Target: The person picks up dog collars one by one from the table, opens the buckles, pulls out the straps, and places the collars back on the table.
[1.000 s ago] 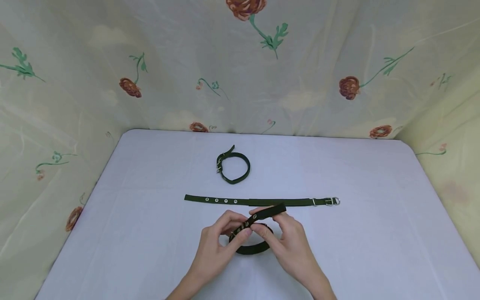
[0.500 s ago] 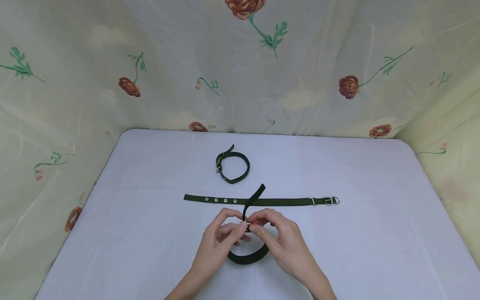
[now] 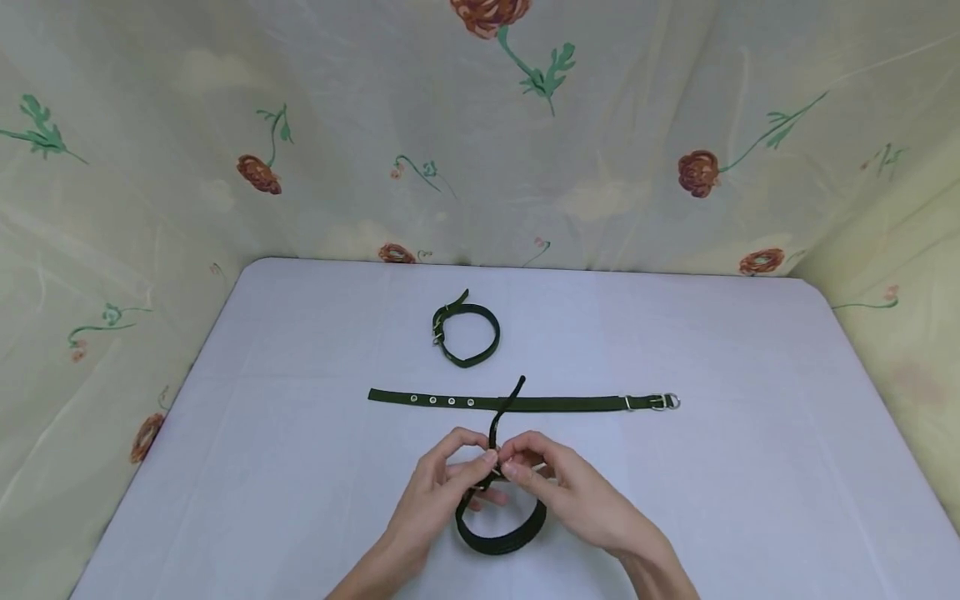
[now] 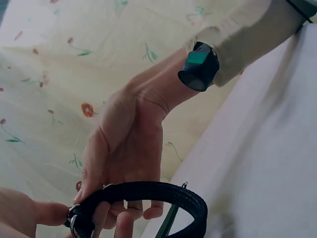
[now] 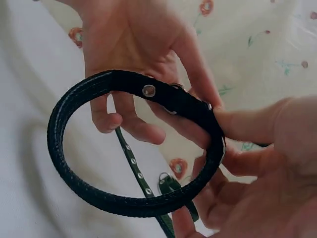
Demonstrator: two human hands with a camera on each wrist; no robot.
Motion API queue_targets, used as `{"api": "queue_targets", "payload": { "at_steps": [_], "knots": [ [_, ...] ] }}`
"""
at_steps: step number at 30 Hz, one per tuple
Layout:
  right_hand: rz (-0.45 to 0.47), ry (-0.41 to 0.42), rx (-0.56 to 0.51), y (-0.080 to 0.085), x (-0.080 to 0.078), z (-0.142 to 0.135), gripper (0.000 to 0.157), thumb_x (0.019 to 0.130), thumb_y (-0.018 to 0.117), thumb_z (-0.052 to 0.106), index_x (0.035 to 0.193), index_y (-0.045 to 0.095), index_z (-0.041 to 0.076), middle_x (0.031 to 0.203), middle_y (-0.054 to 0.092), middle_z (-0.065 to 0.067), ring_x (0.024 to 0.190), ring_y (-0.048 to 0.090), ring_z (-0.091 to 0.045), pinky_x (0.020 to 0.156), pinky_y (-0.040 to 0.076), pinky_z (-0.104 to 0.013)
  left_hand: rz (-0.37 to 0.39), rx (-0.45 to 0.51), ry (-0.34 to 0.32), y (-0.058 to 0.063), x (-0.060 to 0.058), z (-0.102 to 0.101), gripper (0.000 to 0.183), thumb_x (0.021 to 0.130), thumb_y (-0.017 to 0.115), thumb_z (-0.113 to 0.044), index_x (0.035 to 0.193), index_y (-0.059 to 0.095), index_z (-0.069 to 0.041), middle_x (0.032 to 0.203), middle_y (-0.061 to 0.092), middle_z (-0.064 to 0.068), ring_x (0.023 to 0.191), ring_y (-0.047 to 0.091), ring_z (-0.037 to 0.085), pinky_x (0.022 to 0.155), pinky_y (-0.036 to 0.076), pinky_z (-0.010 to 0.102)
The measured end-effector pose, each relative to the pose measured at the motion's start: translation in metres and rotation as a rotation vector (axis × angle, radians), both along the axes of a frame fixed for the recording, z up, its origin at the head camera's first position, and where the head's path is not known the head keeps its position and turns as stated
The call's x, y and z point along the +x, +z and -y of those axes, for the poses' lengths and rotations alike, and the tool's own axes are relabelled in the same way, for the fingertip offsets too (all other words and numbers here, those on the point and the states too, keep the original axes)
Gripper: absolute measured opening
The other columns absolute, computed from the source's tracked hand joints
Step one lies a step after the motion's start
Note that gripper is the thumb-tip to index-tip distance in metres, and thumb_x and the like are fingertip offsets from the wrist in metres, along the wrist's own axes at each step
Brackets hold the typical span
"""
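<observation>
Both hands hold a dark webbing collar [image 3: 501, 546] bent into a loop over the front of the table. My left hand [image 3: 438, 492] pinches it at the buckle between thumb and fingers. From the other side my right hand [image 3: 573, 492] pinches the same spot. The collar's free end sticks up past the fingertips, away from the body. In the right wrist view a metal eyelet [image 5: 148, 91] shows on the band, and the fingers cover most of the buckle. Behind the hands a second green collar [image 3: 562, 404] lies straight, with eyelets at its left and a buckle at its right.
A third collar [image 3: 467, 363], buckled into a ring, lies farther back on the white table [image 3: 300, 350]. Floral curtain [image 3: 600, 142] hangs behind the table and along both sides.
The collar's free end has swung from pointing right to pointing up and away. The loop has shifted toward the body, while both hands keep pinching near the buckle.
</observation>
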State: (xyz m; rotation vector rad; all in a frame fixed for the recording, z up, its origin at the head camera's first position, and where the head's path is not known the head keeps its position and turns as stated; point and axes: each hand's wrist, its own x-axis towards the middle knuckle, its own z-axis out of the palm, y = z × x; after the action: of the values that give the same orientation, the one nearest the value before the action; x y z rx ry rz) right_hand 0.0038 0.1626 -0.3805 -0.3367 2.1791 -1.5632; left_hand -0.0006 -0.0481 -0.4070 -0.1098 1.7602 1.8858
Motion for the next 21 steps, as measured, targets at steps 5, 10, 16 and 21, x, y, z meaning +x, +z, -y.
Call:
{"api": "queue_targets", "payload": {
  "at_steps": [5, 10, 16, 21],
  "knots": [
    [0.025, 0.035, -0.019, -0.0009, -0.0003, -0.0010, 0.021, 0.112, 0.060, 0.027, 0.122, 0.064, 0.009, 0.114, 0.068, -0.007, 0.108, 0.060, -0.015, 0.093, 0.046, -0.026, 0.015, 0.008, -0.025, -0.0015, 0.0003, 0.0000, 0.039, 0.106, 0.066, -0.046, 0.130, 0.062, -0.015, 0.112, 0.084, 0.008, 0.086, 0.082, 0.016, 0.078, 0.053, 0.031],
    [-0.011, 0.022, 0.042, -0.0001, 0.0003, 0.0003, 0.022, 0.112, 0.060, 0.031, 0.123, 0.066, 0.013, 0.113, 0.068, -0.003, 0.105, 0.059, -0.012, 0.093, 0.047, -0.027, 0.022, -0.001, -0.030, -0.0011, -0.0012, 0.0019, 0.040, 0.106, 0.067, -0.047, 0.130, 0.062, -0.016, 0.113, 0.084, 0.008, 0.087, 0.082, 0.016, 0.080, 0.053, 0.031],
    [-0.065, 0.013, 0.049, -0.0007, 0.0006, 0.0029, 0.012, 0.112, 0.060, 0.030, 0.116, 0.066, 0.020, 0.104, 0.065, 0.000, 0.100, 0.059, -0.011, 0.090, 0.047, -0.027, 0.041, 0.003, -0.047, 0.0026, -0.0026, 0.0032, 0.040, 0.105, 0.068, -0.047, 0.130, 0.062, -0.017, 0.113, 0.084, 0.007, 0.088, 0.082, 0.016, 0.081, 0.052, 0.031],
    [-0.066, -0.010, 0.039, -0.0023, 0.0021, 0.0046, 0.006, 0.111, 0.060, 0.028, 0.110, 0.063, 0.023, 0.103, 0.066, 0.002, 0.100, 0.062, -0.012, 0.089, 0.046, -0.029, 0.061, 0.031, -0.046, 0.0032, -0.0047, 0.0031, 0.038, 0.105, 0.068, -0.045, 0.127, 0.062, -0.016, 0.107, 0.085, 0.008, 0.086, 0.082, 0.015, 0.079, 0.054, 0.031]
  ]
}}
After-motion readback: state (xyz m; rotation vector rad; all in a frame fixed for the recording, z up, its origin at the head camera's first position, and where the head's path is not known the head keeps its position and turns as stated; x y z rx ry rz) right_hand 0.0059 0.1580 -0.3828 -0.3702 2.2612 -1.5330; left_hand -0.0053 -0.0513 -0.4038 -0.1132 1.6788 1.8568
